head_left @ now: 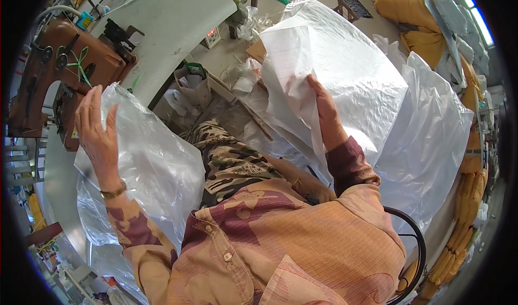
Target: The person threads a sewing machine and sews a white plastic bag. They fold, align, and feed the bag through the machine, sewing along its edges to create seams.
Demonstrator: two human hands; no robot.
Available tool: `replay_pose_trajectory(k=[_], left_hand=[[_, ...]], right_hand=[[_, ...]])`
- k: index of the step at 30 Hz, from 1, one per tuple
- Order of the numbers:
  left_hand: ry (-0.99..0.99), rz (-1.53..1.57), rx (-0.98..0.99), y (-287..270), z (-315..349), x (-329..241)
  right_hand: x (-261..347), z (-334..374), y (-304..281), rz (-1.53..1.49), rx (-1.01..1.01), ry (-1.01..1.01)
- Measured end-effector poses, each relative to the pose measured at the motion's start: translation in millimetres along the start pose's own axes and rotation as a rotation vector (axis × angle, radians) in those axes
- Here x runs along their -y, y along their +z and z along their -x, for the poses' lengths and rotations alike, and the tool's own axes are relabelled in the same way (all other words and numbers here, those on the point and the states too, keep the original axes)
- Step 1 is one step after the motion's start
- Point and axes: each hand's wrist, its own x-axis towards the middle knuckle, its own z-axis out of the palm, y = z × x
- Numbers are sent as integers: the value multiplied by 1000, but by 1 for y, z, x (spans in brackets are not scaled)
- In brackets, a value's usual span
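Note:
My left hand (99, 135) is raised beside a brown sewing machine (56, 70), fingers up and thumb apart, with nothing in it. Just to its right, a clear plastic sheet or bag (143, 159) drapes over the table edge toward my lap. On the right side, my right hand (328, 111) holds a large white plastic bag (345, 62), its thumb on the near side. Its other fingers show faintly through the thin film. Below that bag, more translucent plastic (426, 138) spreads down to the right.
The grey-green table (178, 22) carries the machine, with scissors (62, 62) and green string on it. A cardboard box (193, 89) of scraps stands under the table edge. Yellow bundles (453, 245) line the right side. A small dark stool (352, 5) stands at the back.

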Motion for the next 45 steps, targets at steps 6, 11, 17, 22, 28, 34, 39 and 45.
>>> replay_pose_trajectory(k=[6, 11, 17, 22, 28, 34, 39, 45], left_hand=[[3, 340, 157, -21, 12, -70], [-157, 701, 400, -17, 21, -108], [-394, 984, 511, 0, 40, -139], [-618, 1144, 417, 12, 44, -148], [-876, 1250, 494, 22, 56, -140], [-1072, 1311, 571, 29, 74, -140], [-1090, 1290, 586, 27, 72, -141], [-1046, 1258, 576, 31, 70, -141]], right_hand=[[-30, 11, 9, 121, -117, 219], [-52, 25, 22, 25, -143, 329], [-69, 38, 52, 87, -167, 462], [-93, 52, 52, 229, -236, 600], [-108, 62, 38, 361, -181, 730], [-105, 64, 29, 289, -176, 792], [-107, 64, 25, 273, -203, 821], [-103, 62, 31, 246, -176, 797]])
